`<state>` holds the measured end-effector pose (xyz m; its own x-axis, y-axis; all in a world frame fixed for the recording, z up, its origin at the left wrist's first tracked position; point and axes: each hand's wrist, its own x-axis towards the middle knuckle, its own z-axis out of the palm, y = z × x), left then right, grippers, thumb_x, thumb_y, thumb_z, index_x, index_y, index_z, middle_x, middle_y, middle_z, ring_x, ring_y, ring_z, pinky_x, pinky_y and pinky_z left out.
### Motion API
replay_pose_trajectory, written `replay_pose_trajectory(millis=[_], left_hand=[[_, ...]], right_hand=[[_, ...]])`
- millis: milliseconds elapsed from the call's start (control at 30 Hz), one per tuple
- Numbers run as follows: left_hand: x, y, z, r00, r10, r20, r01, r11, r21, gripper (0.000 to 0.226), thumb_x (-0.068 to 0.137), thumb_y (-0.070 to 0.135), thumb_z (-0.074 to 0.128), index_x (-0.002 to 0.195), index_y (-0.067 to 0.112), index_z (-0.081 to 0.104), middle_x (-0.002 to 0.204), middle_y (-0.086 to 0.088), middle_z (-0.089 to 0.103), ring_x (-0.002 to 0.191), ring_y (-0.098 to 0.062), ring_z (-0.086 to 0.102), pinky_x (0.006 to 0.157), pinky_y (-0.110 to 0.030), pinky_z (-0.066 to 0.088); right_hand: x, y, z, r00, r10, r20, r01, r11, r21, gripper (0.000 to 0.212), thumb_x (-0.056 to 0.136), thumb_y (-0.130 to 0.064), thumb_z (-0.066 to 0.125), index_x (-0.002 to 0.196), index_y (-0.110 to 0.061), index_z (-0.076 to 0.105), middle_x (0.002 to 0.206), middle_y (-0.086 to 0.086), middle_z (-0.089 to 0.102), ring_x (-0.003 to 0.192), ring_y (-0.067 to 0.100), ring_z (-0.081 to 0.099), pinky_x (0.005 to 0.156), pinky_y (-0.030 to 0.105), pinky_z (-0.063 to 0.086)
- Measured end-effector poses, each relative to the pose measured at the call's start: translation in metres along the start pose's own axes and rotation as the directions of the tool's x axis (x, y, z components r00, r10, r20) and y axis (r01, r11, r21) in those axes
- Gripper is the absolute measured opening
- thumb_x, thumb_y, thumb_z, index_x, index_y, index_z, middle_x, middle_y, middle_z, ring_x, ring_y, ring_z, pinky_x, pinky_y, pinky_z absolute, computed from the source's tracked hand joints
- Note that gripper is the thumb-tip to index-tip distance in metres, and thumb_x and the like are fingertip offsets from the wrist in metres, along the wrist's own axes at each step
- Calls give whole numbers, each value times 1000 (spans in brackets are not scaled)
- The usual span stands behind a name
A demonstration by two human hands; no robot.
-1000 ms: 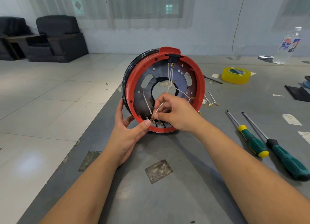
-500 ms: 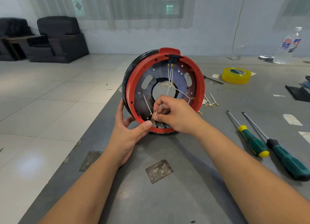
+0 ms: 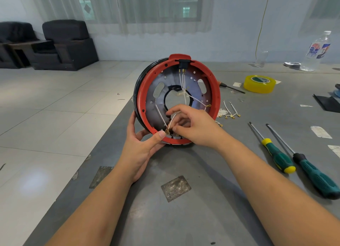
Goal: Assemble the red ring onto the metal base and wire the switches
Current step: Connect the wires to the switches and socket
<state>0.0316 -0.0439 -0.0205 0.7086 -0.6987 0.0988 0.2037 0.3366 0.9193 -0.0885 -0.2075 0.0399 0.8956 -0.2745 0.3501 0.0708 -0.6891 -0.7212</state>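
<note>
Both hands work at the lower edge of the round assembly, which stands upright on its rim on the grey bench (image 3: 184, 218), near the bench's left edge. Left hand (image 3: 141, 150) grips the red ring (image 3: 216, 91) from the lower left: the thumb presses on the front of the ring and the other fingers go behind it. Right hand (image 3: 193, 126) reaches inside the ring and pinches a thin white wire (image 3: 172, 120) between thumb and fingertips, just above a brass terminal (image 3: 167, 131) close to the bottom of the ring. The red ring sits on the metal base (image 3: 156, 80), a dark plate with a big round hole in the middle and two oval slots. At the top of the ring a black switch (image 3: 183, 64) is fitted, and white wires hang down from it across the plate. To the right of the assembly some loose wires with terminals (image 3: 230, 112) lie on the bench. Further right lie two screwdrivers with green handles (image 3: 298, 161), side by side. Behind them is a roll of yellow tape (image 3: 259, 83), and a clear plastic bottle (image 3: 317, 51) stands at the far right. Beyond the bench, on the tiled floor, are dark armchairs (image 3: 64, 43).
</note>
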Motion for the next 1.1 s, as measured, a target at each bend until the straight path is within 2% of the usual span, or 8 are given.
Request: replay_pose_trajectory(millis=[67,133,233,333,600,900,1100], left_hand=[[0,-1,0,1000,-5,-11,4,1000,-17,110,69,10,95,149,55,36,133,-25,64,115,-38,72,89,-52,62],[1,-1,-1,1000,-4,-15,3,999,-40,107,74,7,91,150,55,32,133,-28,64,115,-39,72,91,-52,62],[-1,-2,-2,1000,-2,-22,1,999,-46,106,75,9,89,149,56,29,130,-30,65,114,-41,72,93,-53,61],[-1,-2,-2,1000,-10,-29,8,999,-45,104,74,11,90,147,56,31,127,-29,67,113,-41,72,90,-51,62],[0,-1,1,999,-21,-38,18,998,-64,105,74,10,89,148,52,28,122,-28,70,112,-40,73,86,-47,63],[1,-4,1,998,-26,-61,21,997,-77,97,77,11,89,143,51,30,116,-25,74,110,-40,74,84,-45,63],[2,-4,2,998,-19,-57,16,998,-58,94,85,6,83,146,50,27,120,-26,72,110,-41,74,85,-46,63]], right_hand=[[-5,2,-1,998,-60,-34,58,996,-60,41,86,-3,66,123,-22,61,101,-7,68,93,5,66,81,16,52],[-11,4,4,984,-169,-54,152,961,-231,41,81,-17,71,119,-21,59,106,-9,62,97,4,60,84,16,48],[-19,12,16,961,-277,-25,233,849,-474,46,79,-48,78,110,-21,57,104,-8,56,96,11,53,85,27,45],[-19,19,28,937,-341,-77,238,784,-573,46,81,-52,75,106,-17,60,103,-3,58,94,18,56,83,35,46],[-15,22,40,893,-410,-188,231,774,-590,29,89,-41,68,98,-14,63,94,0,60,84,20,58,73,40,48],[-15,25,46,882,-428,-196,222,746,-628,29,91,-42,66,98,-14,61,95,1,58,87,20,55,76,36,45],[-14,28,45,894,-385,-231,205,808,-552,34,86,-45,72,94,-13,61,93,0,54,83,19,52,75,32,43]])
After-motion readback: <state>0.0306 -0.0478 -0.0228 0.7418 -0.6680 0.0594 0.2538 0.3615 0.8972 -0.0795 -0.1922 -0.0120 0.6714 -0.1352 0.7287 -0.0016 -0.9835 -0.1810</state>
